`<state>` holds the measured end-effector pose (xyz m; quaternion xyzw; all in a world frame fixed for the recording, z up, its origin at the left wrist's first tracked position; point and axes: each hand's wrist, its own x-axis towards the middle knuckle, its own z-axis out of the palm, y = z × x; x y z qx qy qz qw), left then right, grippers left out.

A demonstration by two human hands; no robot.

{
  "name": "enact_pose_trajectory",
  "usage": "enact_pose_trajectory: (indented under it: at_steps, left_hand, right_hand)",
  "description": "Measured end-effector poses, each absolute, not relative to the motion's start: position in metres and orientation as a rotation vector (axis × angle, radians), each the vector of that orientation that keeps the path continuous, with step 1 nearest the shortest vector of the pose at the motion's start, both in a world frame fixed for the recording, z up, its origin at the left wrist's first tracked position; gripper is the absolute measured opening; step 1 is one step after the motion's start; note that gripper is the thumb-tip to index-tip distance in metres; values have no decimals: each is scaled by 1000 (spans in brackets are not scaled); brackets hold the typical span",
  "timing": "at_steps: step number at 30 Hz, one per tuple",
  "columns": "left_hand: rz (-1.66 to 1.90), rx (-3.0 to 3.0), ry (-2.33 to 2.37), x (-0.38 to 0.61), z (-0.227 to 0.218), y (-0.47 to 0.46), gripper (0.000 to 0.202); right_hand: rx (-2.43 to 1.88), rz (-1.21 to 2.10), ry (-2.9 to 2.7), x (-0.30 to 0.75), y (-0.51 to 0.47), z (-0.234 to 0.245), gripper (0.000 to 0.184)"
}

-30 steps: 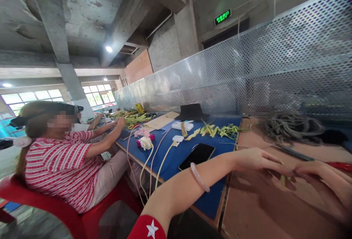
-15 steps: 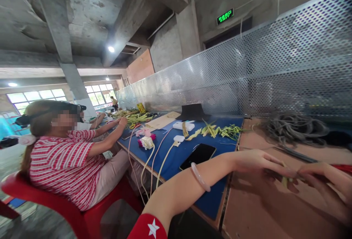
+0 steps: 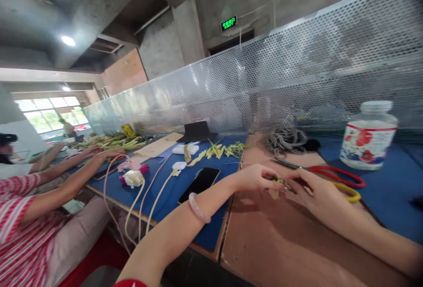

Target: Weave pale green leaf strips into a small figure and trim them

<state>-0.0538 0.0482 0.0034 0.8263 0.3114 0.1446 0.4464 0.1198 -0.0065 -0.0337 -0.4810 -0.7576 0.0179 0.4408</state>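
Observation:
Over the brown board (image 3: 251, 243), my two hands meet at a small yellow-green strip (image 3: 276, 182), crumpled and partly hidden by fingers. My left hand (image 3: 254, 177), with a pale bangle (image 3: 198, 210) on its arm, pinches the strip from the left. From the right, the closed fingertips of my right hand (image 3: 310, 190) press on its other end. Scissors with red and yellow handles (image 3: 340, 174) lie just behind my right hand. More yellow-green strips (image 3: 216, 149) are bunched on the blue table top (image 3: 211, 238) beyond my left arm.
A black phone (image 3: 200, 184) lies beside my left forearm. White cables (image 3: 155, 199) hang over the table's front edge. Grey cord (image 3: 286, 140) is heaped behind my hands, and a clear lidded jar (image 3: 369, 137) stands at right. A co-worker in a striped shirt (image 3: 20, 238) sits at left.
The view has swung right, so the jar and scissor handles now show, and the co-worker has slid left. Both my hands stay together at the strip.

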Motion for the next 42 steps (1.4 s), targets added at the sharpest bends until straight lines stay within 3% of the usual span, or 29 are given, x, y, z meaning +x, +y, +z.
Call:
enact_pose_trajectory:
  at_steps: [6,19,28,35,42]
  left_hand:
    - [445,2270,727,-50,2,45,30]
    - [707,2606,806,-44,-1,42,27]
    - [870,2479,657,-42,-3,39,28]
    - [841,2694,693,-43,-2,37,19]
    - [804,2682,636,-44,0,34,21]
  right_hand:
    - [-1251,332,-1918,124,-8,-28,17]
    - [-1150,451,-1796,128,1,-36,19]
    - [-1127,619,-1709,129,8,-40,26]
    - [-1054,983,-1584,132,11,-37,28]
    - [-873,1458,-1312,136,16,-48,19]
